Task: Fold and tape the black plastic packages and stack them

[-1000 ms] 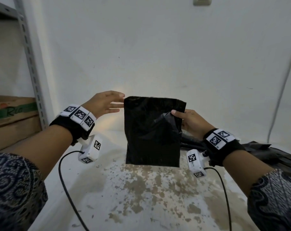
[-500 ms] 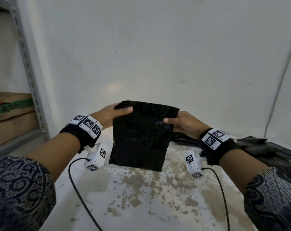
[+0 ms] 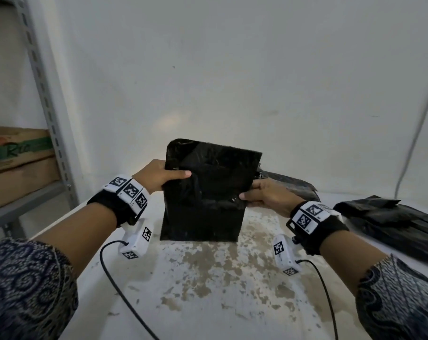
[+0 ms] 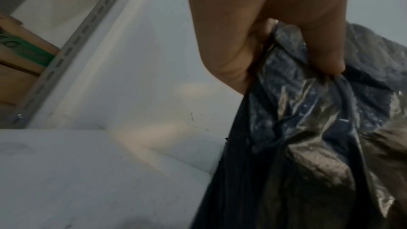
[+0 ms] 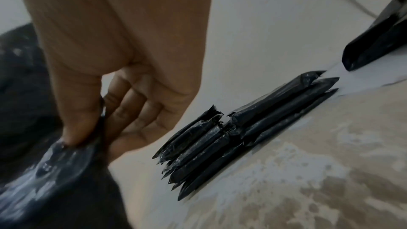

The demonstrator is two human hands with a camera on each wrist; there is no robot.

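A black plastic package stands upright over the middle of the white table, held between both hands. My left hand pinches its upper left edge, thumb across the front; the left wrist view shows the thumb and fingers of that left hand clamping crinkled black plastic package. My right hand pinches the right edge lower down, seen as right hand nipping the black plastic package. A shiny strip of tape runs across the front.
A stack of folded black packages lies on the table behind my right hand, also seen as the stack. More black packages lie at the right. A metal shelf with a cardboard box stands left. Cables trail from both wrists.
The left hand went from open beside the package's top corner to pinching its left edge. The package was tilted and lowered, then set upright again, with the right hand gripping lower.
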